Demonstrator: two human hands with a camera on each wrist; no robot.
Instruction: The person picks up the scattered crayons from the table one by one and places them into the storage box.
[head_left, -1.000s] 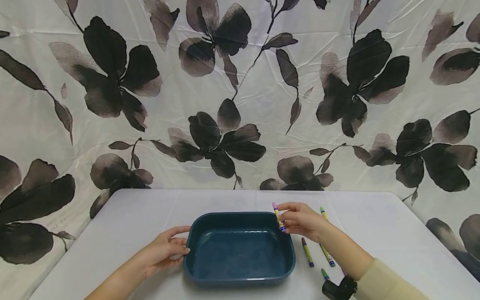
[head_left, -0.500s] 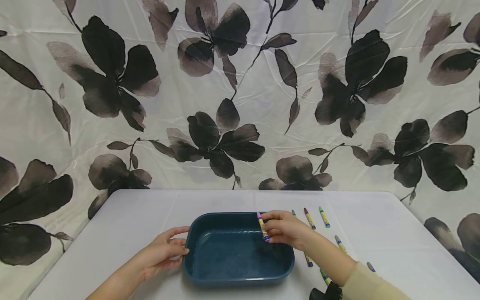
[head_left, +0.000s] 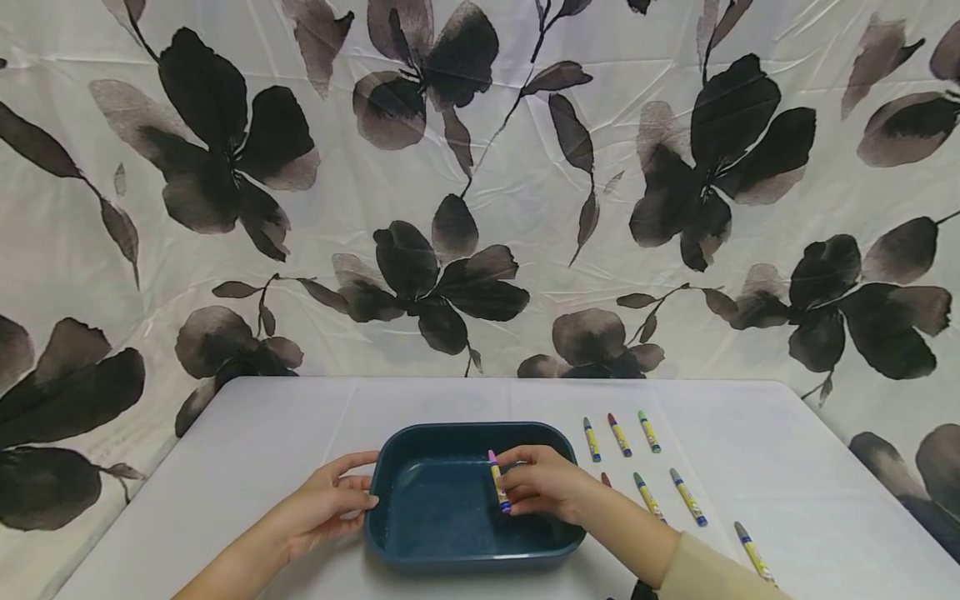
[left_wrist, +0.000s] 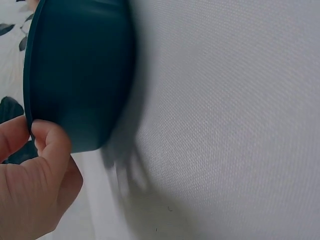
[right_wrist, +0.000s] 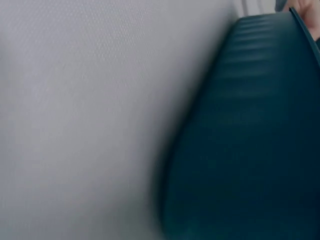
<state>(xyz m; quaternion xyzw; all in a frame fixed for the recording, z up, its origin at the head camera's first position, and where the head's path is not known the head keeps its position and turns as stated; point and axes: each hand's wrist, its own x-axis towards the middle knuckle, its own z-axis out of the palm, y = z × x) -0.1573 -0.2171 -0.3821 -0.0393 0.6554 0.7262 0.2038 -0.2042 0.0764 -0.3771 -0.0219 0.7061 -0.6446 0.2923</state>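
In the head view my left hand (head_left: 333, 504) holds the left end of a dark teal rectangular dish (head_left: 435, 512). The left wrist view shows its thumb and a finger pinching the rim. My right hand (head_left: 551, 485) reaches over the dish's right side, pinching a pink crayon (head_left: 498, 482) with a yellow wrapper. The crayon stands nearly upright, pink tip up, above the dish floor. Whether its lower end touches the floor cannot be told. In the right wrist view the dish's outer wall (right_wrist: 250, 125) fills the right side, and the crayon is not clearly visible.
Several crayons lie on the white table (head_left: 300, 417) right of the dish, among them a red crayon (head_left: 619, 435), a light green crayon (head_left: 648, 432) and a grey crayon (head_left: 687, 497). A brown crayon (head_left: 606, 480) is partly hidden by the right arm. Floral cloth (head_left: 480, 208) hangs behind.
My right hand has carried the pink crayon left and down, from the dish's back right corner to over its interior. Crayons behind the arm have come into view. The left hand stays put.
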